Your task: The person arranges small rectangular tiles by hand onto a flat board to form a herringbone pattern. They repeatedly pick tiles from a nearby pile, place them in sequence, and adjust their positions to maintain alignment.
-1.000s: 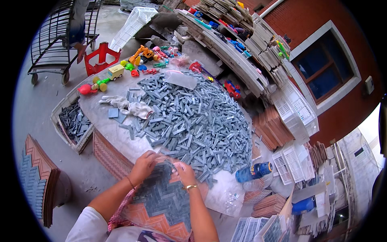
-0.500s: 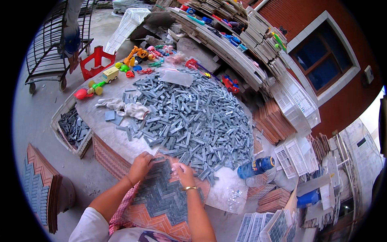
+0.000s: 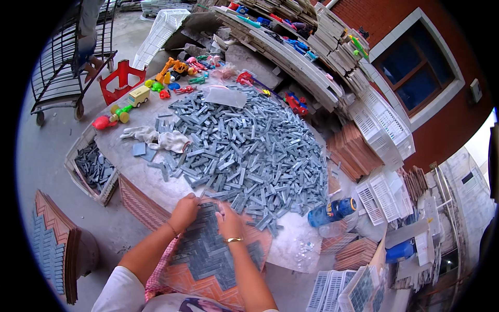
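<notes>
A herringbone mosaic sheet (image 3: 206, 255) of slate-grey strips with orange-brown zones lies tilted before me at the near table edge. My left hand (image 3: 185, 213) is over its far left corner, fingers bent together; what they hold, if anything, is hidden. Close by on the right, my right hand (image 3: 230, 223) hovers at the sheet's far part with thumb and fingers drawn together. I cannot make out anything between them. Just beyond both hands rises a big heap of loose grey tile strips (image 3: 249, 151).
White gloves (image 3: 158, 139) and plastic toys (image 3: 138, 96) lie on the table's left side. A blue bottle (image 3: 330, 212) stands at right. Crates (image 3: 384, 195) and stacked tile sheets (image 3: 356, 151) crowd the right. A tile-filled crate (image 3: 93, 166) sits left; a person stands by the cart (image 3: 67, 67).
My right hand has shifted slightly left and up over the sheet, its fingers turned more inward. My left hand stays almost in place. The view has shifted slightly.
</notes>
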Action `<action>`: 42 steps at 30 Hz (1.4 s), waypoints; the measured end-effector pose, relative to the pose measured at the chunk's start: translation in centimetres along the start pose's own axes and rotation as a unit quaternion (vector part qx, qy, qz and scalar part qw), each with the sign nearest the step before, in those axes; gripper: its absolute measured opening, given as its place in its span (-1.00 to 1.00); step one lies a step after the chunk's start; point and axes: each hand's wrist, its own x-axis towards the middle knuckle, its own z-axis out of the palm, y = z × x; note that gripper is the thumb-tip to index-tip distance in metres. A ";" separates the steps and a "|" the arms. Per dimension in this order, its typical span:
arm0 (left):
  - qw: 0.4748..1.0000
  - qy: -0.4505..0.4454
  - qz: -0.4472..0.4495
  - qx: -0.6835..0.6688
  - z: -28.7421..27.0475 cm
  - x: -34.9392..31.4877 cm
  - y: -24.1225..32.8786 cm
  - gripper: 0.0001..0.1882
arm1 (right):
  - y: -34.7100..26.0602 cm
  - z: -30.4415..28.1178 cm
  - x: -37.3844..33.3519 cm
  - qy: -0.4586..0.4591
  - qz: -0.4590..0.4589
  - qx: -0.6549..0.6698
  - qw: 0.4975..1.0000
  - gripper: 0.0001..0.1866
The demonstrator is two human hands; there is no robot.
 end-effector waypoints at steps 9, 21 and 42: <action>1.000 -0.006 0.022 0.020 -0.4 -0.3 0.3 -0.86 | 0.3 -0.8 0.4 -0.092 -0.002 -0.006 0.996 -0.57; 0.994 -0.018 0.096 0.051 2.3 0.4 -1.9 -0.87 | -0.2 -0.8 -1.0 -0.034 0.038 -0.024 0.998 -0.68; 0.990 0.008 0.106 0.093 -0.2 -0.6 1.6 -0.74 | 0.0 1.6 -2.7 -0.005 -0.041 -0.112 0.993 -0.73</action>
